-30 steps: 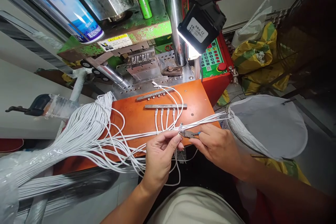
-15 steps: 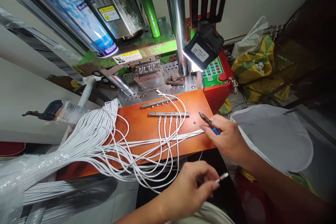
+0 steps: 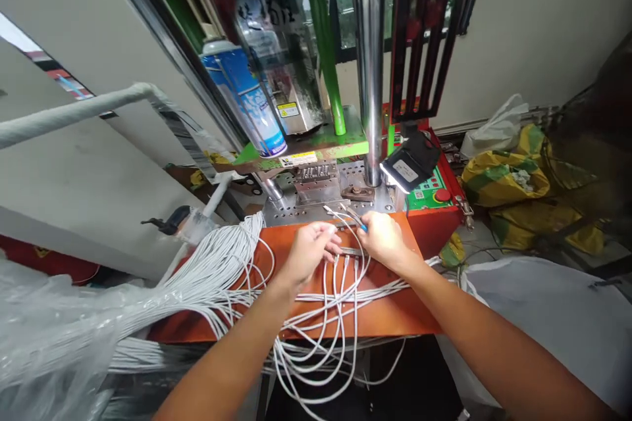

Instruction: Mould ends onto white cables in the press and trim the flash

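My right hand (image 3: 383, 238) grips a pair of small cutting pliers (image 3: 364, 226) with blue handles. Their metal jaws point up and left over the back edge of the orange board. My left hand (image 3: 312, 248) hovers just left of them, fingers bent and somewhat apart, with nothing clearly visible in it. Beyond the fingers, a white cable (image 3: 356, 241) curves up to ends with small connectors near the machine bed. A metal bar (image 3: 351, 251) lies partly hidden behind my hands, several cable ends lined up along its front.
A big bundle of white cables (image 3: 197, 263) lies across the orange board (image 3: 395, 322). Behind it stands a press with a metal mold (image 3: 316, 174), a spray can (image 3: 247, 99) and a black lamp (image 3: 412, 161). A red stop button (image 3: 442, 195) sits at the right.
Both hands have moved forward over the board, closer together. The connector end that my left hand pinched no longer shows there. The pliers now reach the loose cable ends; the view has tilted up.
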Demonstrator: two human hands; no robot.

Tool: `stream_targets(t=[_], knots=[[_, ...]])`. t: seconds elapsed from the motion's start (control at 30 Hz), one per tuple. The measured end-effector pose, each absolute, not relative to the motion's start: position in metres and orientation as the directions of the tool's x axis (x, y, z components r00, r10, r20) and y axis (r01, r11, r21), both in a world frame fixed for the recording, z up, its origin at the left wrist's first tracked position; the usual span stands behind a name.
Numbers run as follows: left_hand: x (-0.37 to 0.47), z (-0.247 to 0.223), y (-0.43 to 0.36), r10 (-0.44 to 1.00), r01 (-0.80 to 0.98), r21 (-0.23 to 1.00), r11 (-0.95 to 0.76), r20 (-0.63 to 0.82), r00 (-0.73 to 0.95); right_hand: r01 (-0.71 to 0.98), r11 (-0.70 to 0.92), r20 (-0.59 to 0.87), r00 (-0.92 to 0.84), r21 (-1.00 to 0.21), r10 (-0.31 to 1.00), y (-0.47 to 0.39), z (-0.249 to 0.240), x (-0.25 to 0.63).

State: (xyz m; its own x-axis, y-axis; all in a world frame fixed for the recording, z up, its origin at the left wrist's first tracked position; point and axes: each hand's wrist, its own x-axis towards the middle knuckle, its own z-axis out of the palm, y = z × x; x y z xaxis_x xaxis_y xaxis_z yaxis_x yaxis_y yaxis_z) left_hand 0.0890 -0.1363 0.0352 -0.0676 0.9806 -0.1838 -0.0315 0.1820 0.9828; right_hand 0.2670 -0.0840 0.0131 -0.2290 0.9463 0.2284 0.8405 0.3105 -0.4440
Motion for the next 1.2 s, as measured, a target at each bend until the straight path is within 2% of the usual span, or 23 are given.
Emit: stream_targets(t=[0.07, 0.17, 0.27, 0.33, 0.43, 0.5, 0.57, 0.67, 0.77, 0.83, 1.1, 1.17, 1.2], knots=[[0.075, 0.029, -0.105, 0.968, -0.073, 0.969, 0.234, -0.24, -0.08, 0.802, 0.409, 0.328, -0.282, -0.435, 0.902, -0.093, 0.012, 0.266], [0.067, 0.028, -0.077, 0.96, -0.127, 0.952, 0.28, -0.281, 0.01, 0.722, 0.561, 0.462, -0.368, -0.404, 0.807, -0.111, 0.011, 0.267], [0.067, 0.038, -0.074, 0.975, -0.212, 0.952, 0.22, -0.206, 0.089, 0.556, 0.737, 0.592, -0.465, -0.384, 0.659, -0.125, 0.007, 0.272], [0.063, 0.045, -0.081, 0.985, -0.269, 0.95, 0.157, -0.131, 0.112, 0.452, 0.785, 0.598, -0.511, -0.423, 0.617, -0.13, 0.007, 0.276], [0.054, 0.051, -0.094, 0.991, -0.324, 0.942, 0.085, -0.046, 0.127, 0.409, 0.693, 0.462, -0.532, -0.594, 0.71, -0.128, 0.019, 0.28], [0.048, 0.051, -0.101, 0.994, -0.34, 0.94, 0.036, 0.001, 0.108, 0.464, 0.596, 0.372, -0.488, -0.656, 0.79, -0.122, 0.032, 0.277], [0.044, 0.048, -0.107, 0.997, -0.343, 0.939, -0.015, 0.039, 0.065, 0.561, 0.535, 0.344, -0.416, -0.632, 0.842, -0.115, 0.042, 0.267], [0.044, 0.043, -0.113, 0.998, -0.354, 0.933, -0.058, 0.068, 0.017, 0.677, 0.554, 0.399, -0.392, -0.485, 0.829, -0.109, 0.044, 0.249], [0.046, 0.04, -0.116, 0.996, -0.368, 0.927, -0.079, 0.088, 0.009, 0.712, 0.595, 0.462, -0.415, -0.371, 0.784, -0.108, 0.035, 0.237], [0.045, 0.038, -0.117, 0.993, -0.34, 0.935, -0.106, 0.118, 0.015, 0.708, 0.611, 0.487, -0.418, -0.355, 0.767, -0.109, 0.03, 0.236], [0.046, 0.035, -0.123, 0.976, -0.159, 0.966, -0.202, 0.213, 0.051, 0.633, 0.668, 0.552, -0.42, -0.391, 0.721, -0.112, 0.029, 0.247], [0.047, 0.037, -0.124, 0.971, -0.085, 0.968, -0.236, 0.239, 0.028, 0.606, 0.66, 0.548, -0.399, -0.444, 0.735, -0.114, 0.031, 0.248], [0.048, 0.039, -0.125, 0.968, -0.044, 0.967, -0.251, 0.252, 0.012, 0.578, 0.638, 0.519, -0.386, -0.508, 0.763, -0.115, 0.033, 0.249]])
